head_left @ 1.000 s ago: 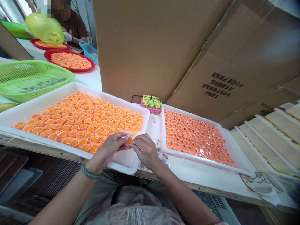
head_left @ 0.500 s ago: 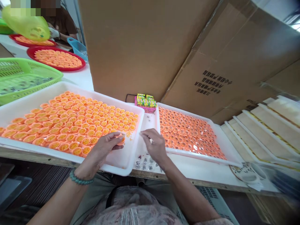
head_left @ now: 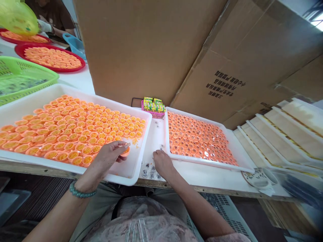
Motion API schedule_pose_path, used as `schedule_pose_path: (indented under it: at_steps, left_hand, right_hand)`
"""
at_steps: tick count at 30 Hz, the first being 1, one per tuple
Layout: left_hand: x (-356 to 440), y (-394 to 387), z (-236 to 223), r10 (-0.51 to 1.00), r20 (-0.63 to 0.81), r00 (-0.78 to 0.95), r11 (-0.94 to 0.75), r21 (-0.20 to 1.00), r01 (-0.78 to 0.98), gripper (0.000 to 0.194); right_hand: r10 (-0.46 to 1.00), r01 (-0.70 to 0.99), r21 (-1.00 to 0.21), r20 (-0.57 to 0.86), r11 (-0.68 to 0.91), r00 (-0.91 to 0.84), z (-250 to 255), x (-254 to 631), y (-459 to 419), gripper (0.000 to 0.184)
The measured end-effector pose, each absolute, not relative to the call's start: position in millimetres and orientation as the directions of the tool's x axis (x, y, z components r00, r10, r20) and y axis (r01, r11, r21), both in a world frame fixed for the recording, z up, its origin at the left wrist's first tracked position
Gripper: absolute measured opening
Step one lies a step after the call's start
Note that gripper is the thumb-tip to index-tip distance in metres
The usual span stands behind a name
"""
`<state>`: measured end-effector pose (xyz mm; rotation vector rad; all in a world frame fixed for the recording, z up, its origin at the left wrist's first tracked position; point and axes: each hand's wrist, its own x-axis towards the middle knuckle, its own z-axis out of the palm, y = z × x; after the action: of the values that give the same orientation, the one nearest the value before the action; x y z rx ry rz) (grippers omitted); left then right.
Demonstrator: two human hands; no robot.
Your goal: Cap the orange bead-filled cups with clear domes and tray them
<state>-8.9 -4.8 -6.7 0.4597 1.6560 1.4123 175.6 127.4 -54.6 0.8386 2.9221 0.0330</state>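
Note:
My left hand pinches a small orange cup above the near right corner of a white tray. Rows of similar orange cups with yellow bits inside fill most of that tray. On the white strip of table between two trays, my right hand is closed, fingertips down near the tabletop; what they hold, if anything, is too small to make out. Beside it lie several small clear pieces with dark specks. The second white tray, at the right, bears many orange cups with dark-specked, shiny tops.
Large cardboard walls off the back. Before it stands a pink basket of small yellow-green packets. Stacked white trays rise at the right. A green basket, red trays and a person in brown are at far left.
My right hand has gone down to the tabletop beside the clear pieces; before, it was raised near the left tray's edge. My left hand keeps its orange cup. The view has shifted slightly.

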Motion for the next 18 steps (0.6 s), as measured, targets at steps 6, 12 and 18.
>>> schedule_pose_path:
  at_steps: [6,12,18]
  left_hand:
    - [-10,-5,-8,0.747,-0.385,-0.543,0.285,0.922,-0.262,0.041]
    - [-9,-6,-8,0.746,-0.371,-0.554,0.258,0.927,-0.273,0.040]
    - [-8,-5,-7,0.745,-0.393,-0.539,0.227,0.909,-0.349,0.040]
  right_hand:
    - [0.526,0.525,0.042,-0.017,0.850,-0.850,-63,174,132,0.020]
    - [0.688,0.440,-0.591,0.294,0.676,-0.663,-54,177,130,0.022]
    - [0.790,0.055,-0.986,0.090,0.154,-0.607,-20,166,117,0.017]
